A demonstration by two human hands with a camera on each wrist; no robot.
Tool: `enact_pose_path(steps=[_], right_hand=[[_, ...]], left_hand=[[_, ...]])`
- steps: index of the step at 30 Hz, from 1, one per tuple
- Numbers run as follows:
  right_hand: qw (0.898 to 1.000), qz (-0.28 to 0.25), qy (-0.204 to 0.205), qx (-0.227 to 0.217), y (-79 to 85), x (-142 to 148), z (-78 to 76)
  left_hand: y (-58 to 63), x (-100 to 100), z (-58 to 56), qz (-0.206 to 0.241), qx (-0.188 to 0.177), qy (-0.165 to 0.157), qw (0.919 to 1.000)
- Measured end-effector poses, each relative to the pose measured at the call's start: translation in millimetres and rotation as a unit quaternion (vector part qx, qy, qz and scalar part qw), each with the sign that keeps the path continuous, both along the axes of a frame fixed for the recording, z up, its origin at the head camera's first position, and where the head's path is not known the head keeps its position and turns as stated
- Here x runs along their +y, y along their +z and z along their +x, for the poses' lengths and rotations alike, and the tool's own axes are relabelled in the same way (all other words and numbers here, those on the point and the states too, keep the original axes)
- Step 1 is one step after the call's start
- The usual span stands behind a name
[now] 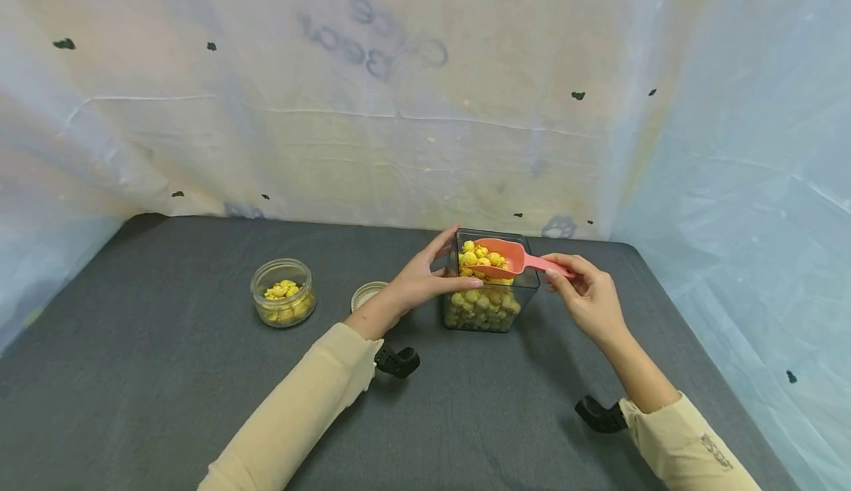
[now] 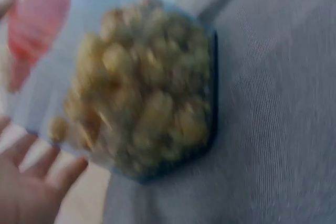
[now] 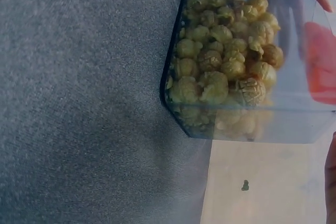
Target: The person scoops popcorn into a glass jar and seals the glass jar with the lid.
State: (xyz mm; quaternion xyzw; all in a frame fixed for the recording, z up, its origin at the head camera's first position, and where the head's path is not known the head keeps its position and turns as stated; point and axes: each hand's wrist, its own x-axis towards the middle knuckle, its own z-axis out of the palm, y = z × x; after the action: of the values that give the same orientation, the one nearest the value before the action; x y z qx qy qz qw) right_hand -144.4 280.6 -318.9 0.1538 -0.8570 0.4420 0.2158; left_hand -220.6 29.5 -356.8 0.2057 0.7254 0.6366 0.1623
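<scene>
My right hand (image 1: 589, 300) pinches the handle of a coral-pink scoop (image 1: 508, 256) over the mouth of a clear square container (image 1: 488, 310). Yellow popcorn lies in the scoop. More popcorn (image 3: 226, 59) fills the container's lower part, as the right wrist view shows. With its thumb along the front and fingers at the side, my left hand (image 1: 425, 278) holds the container near its rim. To the left stands a round clear jar (image 1: 282, 314), lidless, with some yellow popcorn inside.
A round pale lid (image 1: 367, 293) lies on the dark grey table (image 1: 199, 402), partly hidden behind my left wrist. Pale sheeting (image 1: 399, 159) hangs along the table's back and sides. The left wrist view is blurred.
</scene>
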Motion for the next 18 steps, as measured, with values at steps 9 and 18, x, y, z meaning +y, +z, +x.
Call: enact_pose_path(steps=[9, 18], right_hand=[[0.999, -0.030, -0.024, 0.010, -7.9, 9, -0.5], [0.999, -0.030, -0.027, 0.032, -0.5, 4, 6.8]], left_hand=[[3.1, -3, 14.5, -0.067, 0.065, 0.051, 0.9943], [-1.2, -17, 20.4, -0.078, 0.110, 0.059, 0.9891]])
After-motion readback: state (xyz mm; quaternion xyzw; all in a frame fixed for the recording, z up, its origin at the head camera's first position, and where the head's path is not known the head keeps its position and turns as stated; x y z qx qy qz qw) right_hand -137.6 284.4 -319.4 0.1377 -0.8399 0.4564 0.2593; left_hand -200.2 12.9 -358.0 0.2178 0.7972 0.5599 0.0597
